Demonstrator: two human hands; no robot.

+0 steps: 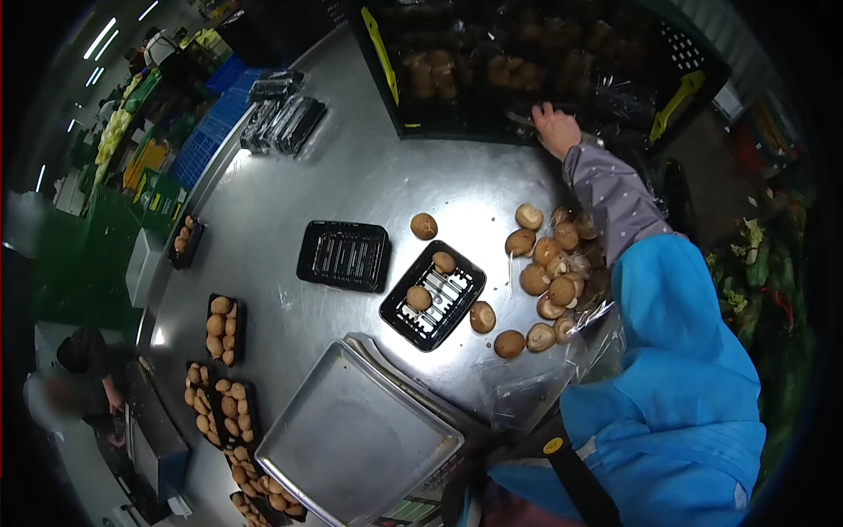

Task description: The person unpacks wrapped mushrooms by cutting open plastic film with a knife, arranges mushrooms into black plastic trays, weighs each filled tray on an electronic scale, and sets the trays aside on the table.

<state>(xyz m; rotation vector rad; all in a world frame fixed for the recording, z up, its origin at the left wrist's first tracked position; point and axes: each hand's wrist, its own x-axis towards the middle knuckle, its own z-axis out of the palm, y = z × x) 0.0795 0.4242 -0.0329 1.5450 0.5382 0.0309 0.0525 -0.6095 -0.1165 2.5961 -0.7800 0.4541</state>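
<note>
1. Head camera view: my right hand (558, 132) is at the near rim of the black plastic crate with yellow handles (479, 132), fingers partly curled beside a narrow greyish item (520, 119). I cannot tell whether I grip it. My left hand is out of view.
2. Well below that hand, the open black rectangular plastic tray (445, 304) lies tilted across the shiny steel table (263, 202), with two round brown mushrooms (419, 299) inside.
3. Just outside its rim sit two loose brown mushrooms (423, 226), one above and one at its right.
4. Right of these, the heap of brown mushrooms (545, 253) spreads toward my blue garment (676, 351), with clear plastic film (527, 395) below.
5. Left of the open tray, a narrow bare strip separates it from another black plastic tray (344, 255).
6. Bare steel stretches between the crate and both trays; below them, the square grey metal pan (360, 430) closes off room. Filled black punnets (221, 329) line the left edge.
</note>
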